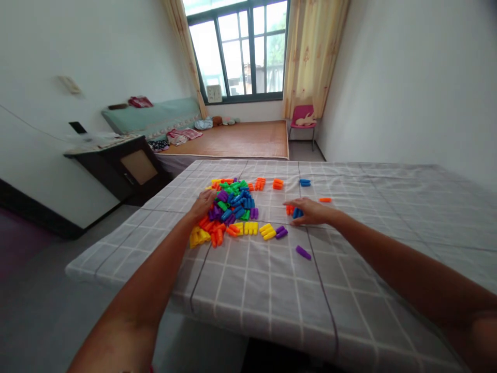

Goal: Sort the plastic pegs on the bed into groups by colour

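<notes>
A pile of coloured plastic pieces (235, 202), in purple, blue, green, orange and yellow, lies on the checked cloth. My left hand (204, 204) rests at the pile's left side; its fingertips are too small and blurred to read. Over a few blue pieces (297, 213) and orange pieces (289, 210) is my right hand (306, 210), its fingers apart and reaching left. Yellow pieces (267, 231) and purple pieces (281, 232) lie side by side in front of the pile. Nearer me is a single purple piece (303, 253).
The table (248, 290) has orange groups (278, 184) and two blue pieces (305, 183) toward its far side, and one orange piece (325, 200) beyond my right wrist. Behind stand a bed (244, 140), a dark cabinet (135, 168) and a pink chair (302, 115).
</notes>
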